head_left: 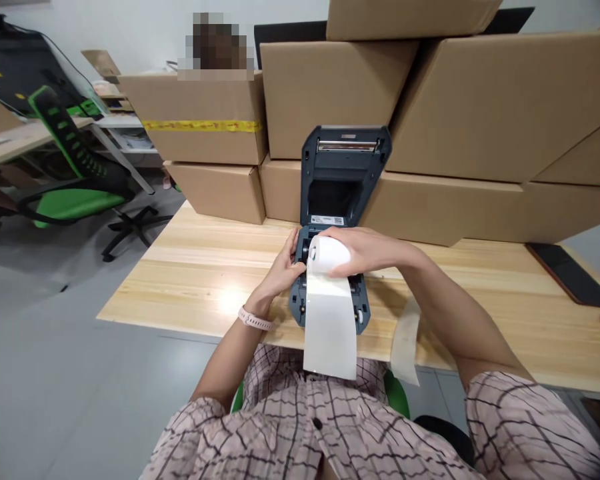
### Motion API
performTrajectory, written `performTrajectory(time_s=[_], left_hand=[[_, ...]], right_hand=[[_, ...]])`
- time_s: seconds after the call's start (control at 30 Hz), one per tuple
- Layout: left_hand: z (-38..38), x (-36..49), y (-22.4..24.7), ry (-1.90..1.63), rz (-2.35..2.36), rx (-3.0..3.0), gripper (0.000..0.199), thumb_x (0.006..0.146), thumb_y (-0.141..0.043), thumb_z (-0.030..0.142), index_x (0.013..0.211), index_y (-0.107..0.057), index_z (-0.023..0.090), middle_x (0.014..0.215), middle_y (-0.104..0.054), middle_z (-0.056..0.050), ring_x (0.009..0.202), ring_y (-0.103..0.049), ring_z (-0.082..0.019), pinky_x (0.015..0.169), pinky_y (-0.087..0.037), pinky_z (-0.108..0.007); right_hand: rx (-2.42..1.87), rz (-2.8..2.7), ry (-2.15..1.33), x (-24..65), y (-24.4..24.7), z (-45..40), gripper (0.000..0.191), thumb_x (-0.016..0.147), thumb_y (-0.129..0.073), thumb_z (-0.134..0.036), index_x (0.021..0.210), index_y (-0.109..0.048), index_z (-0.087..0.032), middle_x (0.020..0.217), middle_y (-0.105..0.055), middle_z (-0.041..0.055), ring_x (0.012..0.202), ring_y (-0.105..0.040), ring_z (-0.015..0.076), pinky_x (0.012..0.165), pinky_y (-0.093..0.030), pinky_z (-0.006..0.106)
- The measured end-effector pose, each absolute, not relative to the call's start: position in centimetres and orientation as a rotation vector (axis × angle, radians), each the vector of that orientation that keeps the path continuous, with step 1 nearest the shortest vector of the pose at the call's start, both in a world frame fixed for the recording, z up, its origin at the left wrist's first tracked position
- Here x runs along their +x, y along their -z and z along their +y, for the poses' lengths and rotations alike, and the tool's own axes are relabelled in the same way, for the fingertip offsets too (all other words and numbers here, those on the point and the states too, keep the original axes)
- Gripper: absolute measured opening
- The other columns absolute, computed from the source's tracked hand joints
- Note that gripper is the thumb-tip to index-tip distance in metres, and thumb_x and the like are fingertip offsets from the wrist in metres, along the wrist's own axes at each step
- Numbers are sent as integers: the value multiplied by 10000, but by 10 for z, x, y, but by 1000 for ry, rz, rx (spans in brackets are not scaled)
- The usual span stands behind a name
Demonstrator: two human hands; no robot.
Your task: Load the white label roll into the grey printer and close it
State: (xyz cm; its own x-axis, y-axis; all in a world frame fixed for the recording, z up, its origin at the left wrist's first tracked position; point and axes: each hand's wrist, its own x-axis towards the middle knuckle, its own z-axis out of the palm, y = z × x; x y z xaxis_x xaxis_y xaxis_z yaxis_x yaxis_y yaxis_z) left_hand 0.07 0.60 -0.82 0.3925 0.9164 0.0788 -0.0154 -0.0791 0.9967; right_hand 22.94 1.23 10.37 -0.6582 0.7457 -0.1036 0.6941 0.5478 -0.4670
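At the left, the left hand (283, 268) lies along the near-left side of the printer (325, 212), thumb by the rim, probably steadying it; whether it truly grips I cannot tell. The printer sits on the bench (195, 267), lid (345, 160) tipped up toward the boxes (340, 87), which leaves the bay reachable. The paper roll (331, 255) is over the bay, between the hands, just right of the left thumb. Its tail hangs toward the person, past the bench edge, likely so it stays untangled. The right hand (357, 250) is closed around the roll's right side. Farther right are a loose strip (406, 343) and a dark slab (573, 273).
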Motion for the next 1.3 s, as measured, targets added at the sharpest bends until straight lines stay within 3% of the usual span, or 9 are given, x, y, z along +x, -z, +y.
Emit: performTrajectory(time_s=[0.23, 0.47, 0.57, 0.67, 0.8, 0.93, 1.13, 1.3], left_hand=[[7, 0, 10, -982, 831, 1456, 1092, 753, -600, 169, 1688, -38, 219, 1753, -204, -95, 1598, -282, -310, 1312, -260, -485], [7, -1, 11, -981, 821, 1460, 1089, 757, -579, 147, 1687, -21, 243, 1752, -207, -93, 1590, -302, -302, 1303, -278, -495], [7, -1, 10, -974, 836, 1460, 1102, 740, -588, 143, 1687, -32, 223, 1748, -216, -104, 1589, -303, -305, 1306, -268, -494], [7, -1, 12, -986, 822, 1453, 1108, 733, -593, 145, 1687, -37, 233, 1753, -203, -88, 1602, -273, -298, 1318, -237, -492], [6, 1, 13, -999, 801, 1428, 1095, 738, -595, 140, 1687, -58, 241, 1762, -174, -70, 1615, -237, -288, 1328, -218, -460], [3, 1, 10, -1023, 811, 1442, 1059, 732, -586, 116, 1680, -133, 242, 1756, -203, -57, 1609, -257, -280, 1330, -220, -437], [5, 1, 7, -1030, 804, 1480, 1032, 709, -589, 122, 1664, -215, 234, 1721, -307, -65, 1590, -298, -297, 1328, -223, -461], [6, 1, 9, -1025, 819, 1476, 1033, 692, -602, 148, 1655, -232, 203, 1726, -288, -96, 1580, -317, -304, 1320, -232, -462]], right_hand=[[-1196, -2790, -812, 227, -88, 15, 705, 793, -739, -561, 1367, -537, -204, 1330, -675, 130, 1152, -654, 326, 919, -502, 391], [-1371, -2899, -773, 217, -85, 25, 800, 827, -650, -730, 1407, -536, -191, 1302, -704, 167, 1129, -680, 370, 881, -509, 420], [-1376, -2939, -739, 212, -82, 29, 775, 870, -627, -709, 1424, -543, -173, 1321, -698, 185, 1161, -673, 391, 938, -502, 469], [-1248, -2866, -616, 216, -80, 19, 729, 936, -597, -635, 1486, -511, -164, 1473, -604, 197, 1303, -589, 393, 1056, -454, 526], [-999, -2716, -577, 230, -85, -29, 644, 1018, -504, -608, 1546, -496, -239, 1594, -514, 123, 1452, -479, 327, 1184, -382, 526], [-947, -2753, -748, 242, -81, -83, 670, 943, -596, -675, 1528, -533, -355, 1649, -447, 34, 1521, -423, 321, 1240, -362, 552], [-1000, -2661, -713, 244, -63, -102, 610, 949, -624, -624, 1475, -594, -316, 1645, -450, 50, 1534, -412, 305, 1268, -338, 559], [-1048, -2646, -658, 239, -60, -104, 572, 951, -587, -664, 1384, -660, -298, 1616, -495, 71, 1509, -447, 317, 1226, -396, 567]])
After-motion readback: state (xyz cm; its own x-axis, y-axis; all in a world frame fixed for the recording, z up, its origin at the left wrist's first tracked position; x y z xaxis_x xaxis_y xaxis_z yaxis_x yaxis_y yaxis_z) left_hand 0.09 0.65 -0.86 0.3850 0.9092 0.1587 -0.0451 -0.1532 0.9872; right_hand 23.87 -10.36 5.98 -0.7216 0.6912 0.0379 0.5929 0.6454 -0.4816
